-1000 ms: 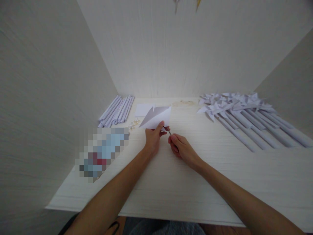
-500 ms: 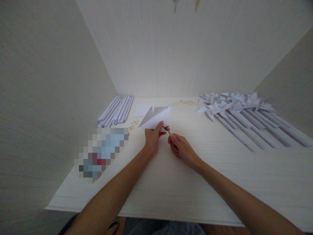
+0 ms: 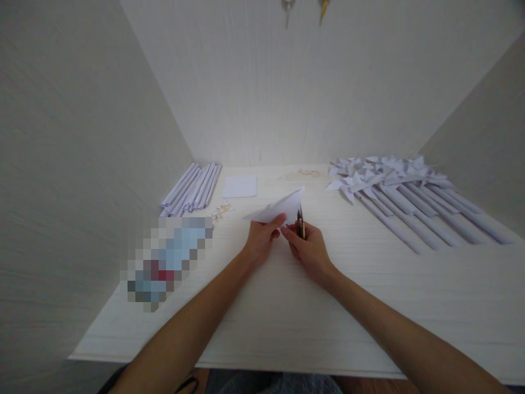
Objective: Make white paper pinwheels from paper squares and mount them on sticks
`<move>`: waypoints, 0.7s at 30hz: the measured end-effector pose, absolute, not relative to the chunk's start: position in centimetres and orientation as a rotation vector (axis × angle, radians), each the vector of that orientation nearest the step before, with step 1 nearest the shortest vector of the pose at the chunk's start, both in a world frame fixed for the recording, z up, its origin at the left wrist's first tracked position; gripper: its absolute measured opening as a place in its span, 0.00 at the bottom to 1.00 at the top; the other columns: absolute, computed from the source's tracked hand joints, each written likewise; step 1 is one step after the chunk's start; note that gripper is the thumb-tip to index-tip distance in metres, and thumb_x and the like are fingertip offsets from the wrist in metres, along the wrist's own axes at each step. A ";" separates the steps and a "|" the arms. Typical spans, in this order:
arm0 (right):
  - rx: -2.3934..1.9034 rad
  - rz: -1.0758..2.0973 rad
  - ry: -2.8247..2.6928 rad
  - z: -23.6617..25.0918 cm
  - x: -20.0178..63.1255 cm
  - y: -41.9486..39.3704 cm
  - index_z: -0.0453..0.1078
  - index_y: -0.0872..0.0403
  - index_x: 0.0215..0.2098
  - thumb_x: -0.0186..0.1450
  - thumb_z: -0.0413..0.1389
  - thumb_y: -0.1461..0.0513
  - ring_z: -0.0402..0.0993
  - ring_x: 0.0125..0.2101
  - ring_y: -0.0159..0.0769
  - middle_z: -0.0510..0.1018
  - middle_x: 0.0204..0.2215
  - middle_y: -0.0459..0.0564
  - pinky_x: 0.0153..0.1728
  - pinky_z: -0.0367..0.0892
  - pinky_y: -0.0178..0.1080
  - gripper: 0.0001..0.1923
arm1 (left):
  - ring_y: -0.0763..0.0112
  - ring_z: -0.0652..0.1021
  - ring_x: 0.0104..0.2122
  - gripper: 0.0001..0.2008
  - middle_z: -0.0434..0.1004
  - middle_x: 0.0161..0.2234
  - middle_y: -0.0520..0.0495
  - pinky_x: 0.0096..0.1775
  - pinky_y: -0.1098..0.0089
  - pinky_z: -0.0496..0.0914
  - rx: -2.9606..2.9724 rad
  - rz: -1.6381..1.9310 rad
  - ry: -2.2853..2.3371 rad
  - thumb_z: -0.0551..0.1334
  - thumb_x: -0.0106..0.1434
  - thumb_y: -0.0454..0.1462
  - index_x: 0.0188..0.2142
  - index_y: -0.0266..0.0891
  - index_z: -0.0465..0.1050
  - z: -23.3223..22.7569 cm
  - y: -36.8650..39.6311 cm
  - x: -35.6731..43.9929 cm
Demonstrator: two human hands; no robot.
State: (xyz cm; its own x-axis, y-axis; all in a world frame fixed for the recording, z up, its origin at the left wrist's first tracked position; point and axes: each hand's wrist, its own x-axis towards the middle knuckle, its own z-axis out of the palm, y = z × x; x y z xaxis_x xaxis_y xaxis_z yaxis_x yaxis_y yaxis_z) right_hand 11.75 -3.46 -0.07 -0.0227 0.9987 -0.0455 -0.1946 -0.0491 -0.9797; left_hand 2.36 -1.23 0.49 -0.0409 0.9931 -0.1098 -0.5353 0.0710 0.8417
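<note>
The folded white paper (image 3: 283,209) sits just above the middle of the frame, lifted a little off the table (image 3: 287,306), its pointed tip aimed toward the upper right. The left hand (image 3: 260,243) pinches its lower edge, thumb on top and fingers curled beneath, so the hand is closed on the sheet. The right hand (image 3: 308,249) lies just beside it at centre frame, fingers folded around a small pair of scissors (image 3: 301,223); the dark blades stand nearly upright against the right side of the paper, touching or all but touching it, and whether they are parted cannot be told. Both forearms run in from the bottom edge of the frame.

At the upper left of the table lies a bundle of rolled paper sticks (image 3: 191,189), side by side. Just right of them rests a flat white sheet (image 3: 240,186), and below it a small heap of pale pins or clips (image 3: 222,209), too small to tell apart. A blurred-out object (image 3: 166,262) occupies the left side. Across the right of the frame a row of paper pinwheels on sticks (image 3: 406,191) fans out, heads toward the back wall.
</note>
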 end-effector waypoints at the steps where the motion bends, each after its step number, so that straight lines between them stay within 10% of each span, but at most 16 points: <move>1: -1.081 1.349 -1.042 0.0 11.7 -3.5 0.60 0.55 0.20 0.48 0.58 0.56 0.46 0.08 0.19 0.54 0.07 0.33 0.09 0.40 0.29 0.13 | 0.81 0.67 0.19 0.13 0.71 0.22 0.54 0.18 0.78 0.57 0.700 1.389 0.877 0.68 0.38 0.34 0.26 0.36 0.70 0.4 -1.3 2.4; 21: -0.886 1.253 -0.545 0.8 13.5 -2.1 0.54 0.52 0.21 0.46 0.59 0.62 0.41 0.08 0.17 0.50 0.08 0.31 0.07 0.37 0.26 0.15 | 0.75 0.71 0.22 0.08 0.73 0.20 0.50 0.26 0.74 0.65 1.059 1.297 1.042 0.66 0.40 0.36 0.21 0.35 0.71 -0.2 -0.6 1.4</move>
State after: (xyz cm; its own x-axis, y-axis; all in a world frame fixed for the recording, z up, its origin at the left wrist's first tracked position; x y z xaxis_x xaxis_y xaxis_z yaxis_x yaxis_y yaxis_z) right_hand 13.52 -2.10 0.84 0.2558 0.9606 -0.1089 -0.5756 0.0608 -0.8155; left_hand 1.44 -0.55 -0.22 0.0100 0.9999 0.0045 -0.2108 -0.0023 0.9775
